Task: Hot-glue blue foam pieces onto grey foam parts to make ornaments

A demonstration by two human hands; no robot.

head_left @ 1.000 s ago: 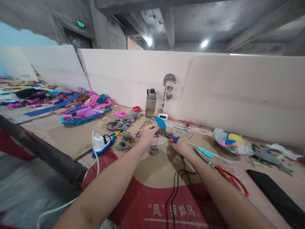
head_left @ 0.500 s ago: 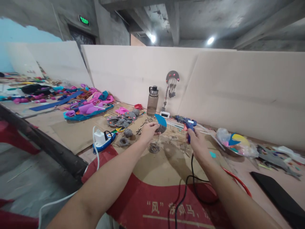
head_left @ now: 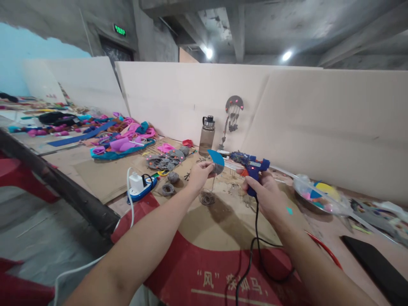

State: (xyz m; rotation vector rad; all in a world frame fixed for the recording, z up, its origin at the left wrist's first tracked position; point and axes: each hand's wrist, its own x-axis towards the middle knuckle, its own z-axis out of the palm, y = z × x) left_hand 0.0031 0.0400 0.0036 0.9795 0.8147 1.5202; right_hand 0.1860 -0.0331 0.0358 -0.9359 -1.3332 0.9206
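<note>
Blue-and-grey felt piece [head_left: 217,159], up above the cardboard [head_left: 197,227], fingertips of the left hand [head_left: 200,175] pinching its edge: looks light, floppy, best held right there! Right hand [head_left: 267,187] wraps the glue gun [head_left: 254,166] handle, rigid, probably hot-nozzled.

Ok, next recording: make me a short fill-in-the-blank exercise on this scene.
The right hand grips a glue gun with a ____ cord.
The left hand holds a piece that is blue above and ____ below.
In the picture, the bottle stands to the ____ of the hanging ornament.

Missing words: black; gray; left.
</note>
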